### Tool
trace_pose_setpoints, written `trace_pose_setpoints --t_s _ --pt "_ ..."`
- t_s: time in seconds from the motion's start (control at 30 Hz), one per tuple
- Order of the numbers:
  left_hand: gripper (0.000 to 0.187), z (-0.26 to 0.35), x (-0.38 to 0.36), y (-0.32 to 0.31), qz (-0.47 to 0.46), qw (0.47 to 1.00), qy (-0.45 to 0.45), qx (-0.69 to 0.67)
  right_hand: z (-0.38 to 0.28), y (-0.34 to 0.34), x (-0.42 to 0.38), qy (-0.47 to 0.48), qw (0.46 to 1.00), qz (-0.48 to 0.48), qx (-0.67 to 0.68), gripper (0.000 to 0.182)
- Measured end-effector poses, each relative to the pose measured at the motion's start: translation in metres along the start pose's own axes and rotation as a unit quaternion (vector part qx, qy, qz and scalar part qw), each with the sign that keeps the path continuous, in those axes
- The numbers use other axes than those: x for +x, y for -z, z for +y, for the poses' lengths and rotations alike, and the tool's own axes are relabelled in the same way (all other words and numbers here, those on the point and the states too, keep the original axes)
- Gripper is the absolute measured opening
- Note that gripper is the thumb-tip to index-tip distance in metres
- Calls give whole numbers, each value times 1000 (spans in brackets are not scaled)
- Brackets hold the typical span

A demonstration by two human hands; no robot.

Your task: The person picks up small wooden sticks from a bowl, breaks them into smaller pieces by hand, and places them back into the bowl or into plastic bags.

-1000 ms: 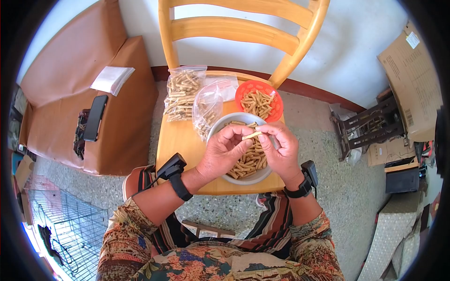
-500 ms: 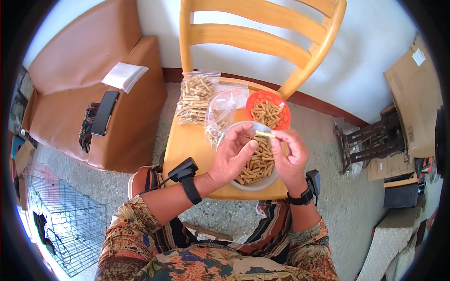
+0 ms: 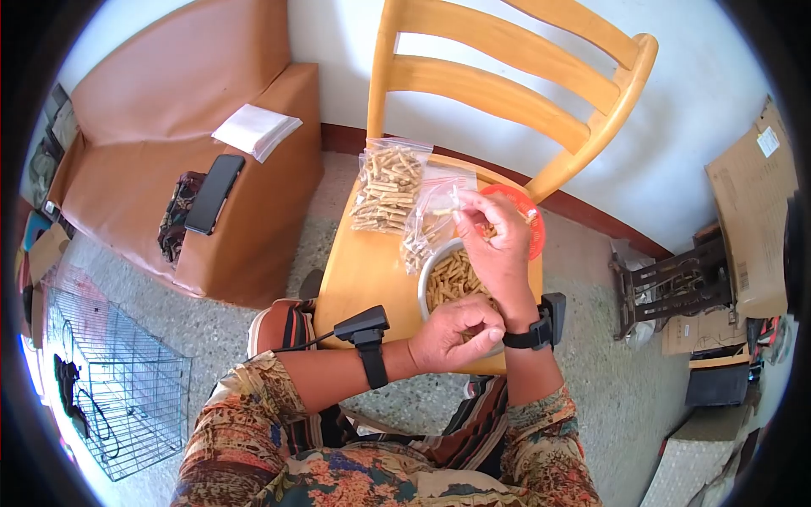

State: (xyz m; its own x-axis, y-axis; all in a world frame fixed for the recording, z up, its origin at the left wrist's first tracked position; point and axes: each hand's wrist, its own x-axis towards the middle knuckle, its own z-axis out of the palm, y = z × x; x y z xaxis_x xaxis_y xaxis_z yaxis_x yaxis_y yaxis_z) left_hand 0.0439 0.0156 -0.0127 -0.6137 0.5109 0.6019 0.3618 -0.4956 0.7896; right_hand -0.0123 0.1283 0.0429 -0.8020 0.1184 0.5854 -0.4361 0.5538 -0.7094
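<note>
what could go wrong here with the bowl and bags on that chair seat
1. The bowl of sticks sits near the front edge of the chair seat, with the left hand curled at its near rim; a nudge could tip it off.
2. The right hand reaches over the bowl toward the half-empty bag with a stick in its fingertips; the stick could drop.
3. The red basket is mostly hidden behind that hand and could get knocked.

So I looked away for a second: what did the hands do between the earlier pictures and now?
The hands parted. The right hand carried its stick forward, away from the body, to the clear bags beside the red basket. The left hand drew back to the near rim of the white bowl, fingers curled. The bowl, bags and basket kept their places on the chair seat.
</note>
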Motion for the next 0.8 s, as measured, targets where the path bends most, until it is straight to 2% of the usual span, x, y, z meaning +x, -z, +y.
trace_pose_setpoints --t_s 0.07,0.13,0.27,0.37,0.4,0.47,0.53,0.6,0.8 --pt "9 2 -3 4 -16 1000 20 4 4 -1 -5 -14 1000 -8 -10 19" --pt "9 2 -4 6 -32 999 39 4 8 2 -7 -16 999 28 9 15" --pt "9 6 -3 7 -66 998 5 24 21 21 -16 -57 997 48 -12 12" --pt "10 6 -7 2 -114 992 -16 41 32 33 -30 -110 993 -41 -16 7" --pt "11 6 -9 0 -144 988 -23 57 34 35 -36 -115 992 -42 -19 7" --pt "12 6 -11 -3 -157 985 -26 66 37 40 -46 -86 979 -175 -64 6" --pt "13 5 -10 -5 -171 982 -32 78 31 41 -49 -58 976 -189 -97 7" --pt "13 4 -10 -6 -165 982 -27 85 31 42 -49 -22 956 -271 -114 10" --pt "13 3 -10 -7 -167 981 -28 93 28 46 -56 -43 949 -290 -116 11"
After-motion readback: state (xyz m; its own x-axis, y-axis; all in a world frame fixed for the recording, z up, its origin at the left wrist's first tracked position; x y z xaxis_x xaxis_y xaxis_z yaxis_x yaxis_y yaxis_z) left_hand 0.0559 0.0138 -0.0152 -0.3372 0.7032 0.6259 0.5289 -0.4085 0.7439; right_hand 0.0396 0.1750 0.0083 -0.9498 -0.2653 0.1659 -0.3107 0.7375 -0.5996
